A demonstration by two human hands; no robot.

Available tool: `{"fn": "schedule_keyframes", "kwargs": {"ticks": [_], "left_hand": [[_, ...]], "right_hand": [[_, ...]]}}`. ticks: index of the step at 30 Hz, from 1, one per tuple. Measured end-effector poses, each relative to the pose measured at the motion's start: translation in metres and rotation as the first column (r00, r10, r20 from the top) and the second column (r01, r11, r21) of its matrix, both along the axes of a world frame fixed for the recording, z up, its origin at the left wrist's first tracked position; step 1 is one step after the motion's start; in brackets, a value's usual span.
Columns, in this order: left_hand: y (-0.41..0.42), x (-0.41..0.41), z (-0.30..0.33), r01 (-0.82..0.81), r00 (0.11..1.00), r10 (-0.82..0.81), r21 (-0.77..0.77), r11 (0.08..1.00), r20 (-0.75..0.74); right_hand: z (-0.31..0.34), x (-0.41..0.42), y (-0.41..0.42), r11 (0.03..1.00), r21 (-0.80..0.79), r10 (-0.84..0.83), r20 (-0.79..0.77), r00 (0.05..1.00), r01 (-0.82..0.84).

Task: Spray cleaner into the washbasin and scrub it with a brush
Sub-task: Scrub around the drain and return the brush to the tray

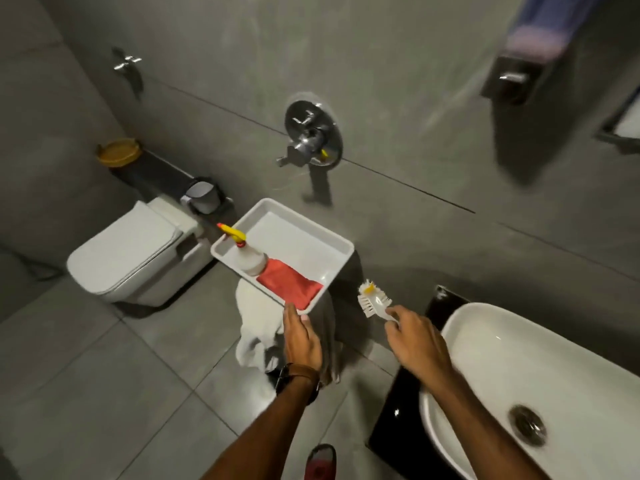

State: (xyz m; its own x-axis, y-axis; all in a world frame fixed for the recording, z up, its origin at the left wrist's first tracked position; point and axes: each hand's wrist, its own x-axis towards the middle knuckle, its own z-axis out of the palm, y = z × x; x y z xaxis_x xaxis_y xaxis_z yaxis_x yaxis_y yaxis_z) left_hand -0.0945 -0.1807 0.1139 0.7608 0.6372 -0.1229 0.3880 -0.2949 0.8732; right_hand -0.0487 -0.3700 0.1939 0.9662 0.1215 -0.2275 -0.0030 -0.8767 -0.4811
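The white washbasin [540,372] sits at the lower right on a black counter [398,420], its metal drain [527,425] showing. My right hand [415,337] grips the handle of a white scrub brush [373,301], held in the air between the basin and a white tray [332,244]. The bristles point left and down. Inside the tray lie a spray bottle [251,259] with a yellow trigger and a red cloth [289,284]. My left hand [301,336] holds the tray's near edge, thumb on the rim.
The tray rests on a stand draped with a white cloth [256,344]. A white toilet [128,254] stands at the left, a chrome wall mixer [311,138] above the tray. Grey tiled floor lies below; my red shoe [320,462] shows at the bottom.
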Motion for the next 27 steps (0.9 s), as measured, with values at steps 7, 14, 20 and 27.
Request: {"fn": "schedule_keyframes", "kwargs": {"ticks": [7,14,20,27], "left_hand": [[0.065,0.053,-0.047,-0.175,0.983,0.172,-0.063,0.982,-0.056],[0.103,0.101,-0.095,-0.219,0.97,0.216,-0.019,0.975,-0.116],[0.117,0.123,-0.125,-0.184,0.973,0.187,0.033,0.982,-0.134],[0.115,0.129,-0.143,-0.155,0.974,0.161,0.051,0.987,-0.158]], "right_hand": [[-0.066,0.096,0.096,0.978,0.014,0.208,-0.109,0.972,-0.208],[-0.143,0.175,0.165,0.932,-0.057,0.346,-0.147,0.927,-0.358],[-0.193,0.207,0.198,0.892,-0.203,0.389,-0.108,0.915,-0.403],[-0.214,0.219,0.202,0.828,-0.343,0.44,-0.095,0.893,-0.444]]}}
